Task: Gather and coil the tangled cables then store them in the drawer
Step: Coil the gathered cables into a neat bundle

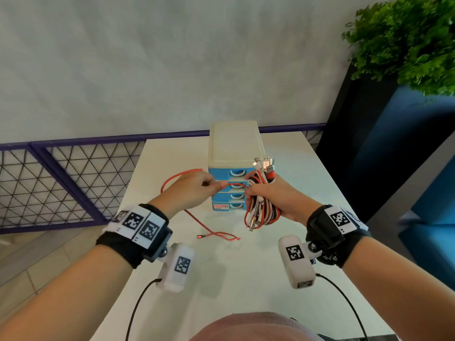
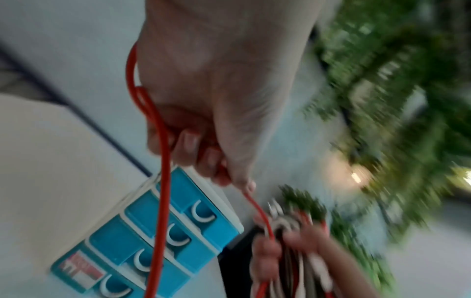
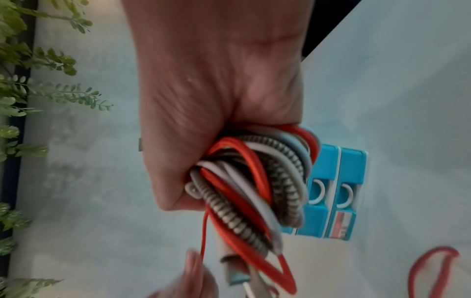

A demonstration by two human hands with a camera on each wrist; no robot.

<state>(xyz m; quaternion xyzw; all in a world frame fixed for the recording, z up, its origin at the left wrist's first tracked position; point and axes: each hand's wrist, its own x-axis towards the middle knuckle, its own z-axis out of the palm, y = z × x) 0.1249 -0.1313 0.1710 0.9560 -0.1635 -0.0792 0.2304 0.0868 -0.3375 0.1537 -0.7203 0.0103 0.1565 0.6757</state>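
Note:
My right hand (image 1: 267,193) grips a coiled bundle of cables (image 1: 262,207), red, white and braided, with plugs sticking up at the top; the same bundle of cables (image 3: 254,181) fills the right wrist view under my right hand (image 3: 203,141). My left hand (image 1: 194,190) pinches a loose red cable (image 1: 211,230) that runs from the bundle, loops left and trails down onto the white table (image 1: 307,173). In the left wrist view my left hand (image 2: 219,141) holds that red cable (image 2: 163,201). Behind both hands stands a blue drawer unit (image 1: 234,153) with its drawers closed.
The table's left edge drops to a tiled floor beside a purple mesh fence (image 1: 61,180). A dark blue planter with a green plant (image 1: 406,40) stands at the right. Black wires hang from the wrist cameras toward my body.

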